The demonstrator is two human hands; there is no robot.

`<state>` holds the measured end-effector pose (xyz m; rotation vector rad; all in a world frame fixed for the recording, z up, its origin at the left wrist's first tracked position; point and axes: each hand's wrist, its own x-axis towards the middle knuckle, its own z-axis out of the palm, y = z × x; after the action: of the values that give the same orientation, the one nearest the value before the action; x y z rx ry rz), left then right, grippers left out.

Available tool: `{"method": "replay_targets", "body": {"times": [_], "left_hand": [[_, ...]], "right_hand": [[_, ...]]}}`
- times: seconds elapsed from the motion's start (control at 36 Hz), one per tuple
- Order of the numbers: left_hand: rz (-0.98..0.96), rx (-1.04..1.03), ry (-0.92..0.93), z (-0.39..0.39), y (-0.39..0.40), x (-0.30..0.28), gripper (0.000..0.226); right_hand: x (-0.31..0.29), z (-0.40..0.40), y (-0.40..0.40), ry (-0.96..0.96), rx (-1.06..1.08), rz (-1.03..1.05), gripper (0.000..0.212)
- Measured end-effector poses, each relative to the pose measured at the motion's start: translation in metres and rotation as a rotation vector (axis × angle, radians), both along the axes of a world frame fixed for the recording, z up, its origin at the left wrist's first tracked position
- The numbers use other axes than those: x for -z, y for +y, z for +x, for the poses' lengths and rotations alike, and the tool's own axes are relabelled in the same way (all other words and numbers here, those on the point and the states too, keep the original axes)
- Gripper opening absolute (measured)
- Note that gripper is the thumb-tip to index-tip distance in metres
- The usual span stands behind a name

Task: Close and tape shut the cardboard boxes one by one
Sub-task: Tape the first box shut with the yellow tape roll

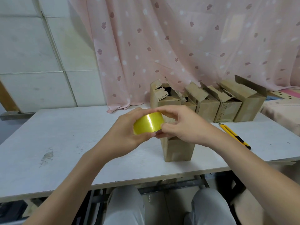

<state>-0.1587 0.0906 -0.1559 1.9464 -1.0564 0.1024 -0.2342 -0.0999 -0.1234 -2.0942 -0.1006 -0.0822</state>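
Yellow tape roll (pixel 146 123): gripped in my left hand (pixel 125 127); right hand (pixel 180 123) pinches at its edge, above the near box (pixel 177 150) on the table (pixel 65 135). Step, I judge: freeing the tape end. Next: draw a strip across the box top.

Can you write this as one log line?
left hand: holds tape roll | right hand: picks at tape | box: untaped

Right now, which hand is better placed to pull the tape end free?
The right hand. Its thumb and fingers already pinch at the edge of the tape roll, while the left hand grips the roll from the side and steadies it above the box.
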Motion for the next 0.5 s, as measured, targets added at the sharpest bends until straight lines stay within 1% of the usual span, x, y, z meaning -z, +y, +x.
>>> {"method": "replay_targets", "body": {"times": [0.11, 0.19, 0.25, 0.36, 0.44, 0.5], "left_hand": [[-0.015, 0.022, 0.033, 0.001, 0.001, -0.001, 0.057], [-0.004, 0.028, 0.038, 0.001, 0.001, -0.001, 0.057], [0.006, 0.036, 0.032, 0.002, 0.001, -0.002, 0.056], [0.037, 0.051, 0.006, 0.004, 0.001, -0.002, 0.055], [0.048, 0.058, -0.005, 0.004, 0.000, -0.001, 0.056], [0.050, 0.056, -0.020, 0.004, 0.000, 0.000, 0.057]], "right_hand": [[-0.003, -0.002, -0.001, -0.008, -0.005, 0.037, 0.045], [-0.004, -0.002, -0.001, -0.017, -0.019, 0.017, 0.045], [-0.004, -0.002, -0.001, -0.026, -0.021, -0.017, 0.047], [-0.001, -0.003, -0.003, -0.011, -0.031, 0.001, 0.049], [0.005, 0.000, -0.003, -0.018, 0.010, -0.069, 0.049], [0.009, 0.001, -0.001, -0.023, 0.031, -0.109, 0.055]]}}
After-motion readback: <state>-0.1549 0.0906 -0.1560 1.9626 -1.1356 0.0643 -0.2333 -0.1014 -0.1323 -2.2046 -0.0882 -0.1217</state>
